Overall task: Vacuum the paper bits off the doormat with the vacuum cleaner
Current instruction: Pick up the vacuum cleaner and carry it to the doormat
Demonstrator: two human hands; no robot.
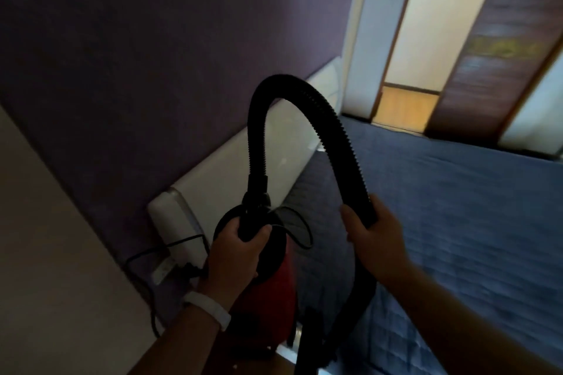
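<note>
We note the left hand [240, 253] curled tight round the black top handle [253, 224] of the red canister vacuum cleaner [269, 292]. The cleaner is at the left edge of the blue quilted cover [457, 222], near the purple wall [137, 70]. The right hand [374, 234] grips the black ribbed hose [335, 131] (fingers wrapped fully round it) below its high arch. White wristband [210, 307] on the left wrist; thin black cord [146, 256] along the wall.

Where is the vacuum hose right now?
Head view, centre: the black hose arches up from the red vacuum cleaner, held at its top by the left hand, over to the right hand, before the blue quilted surface.
</note>
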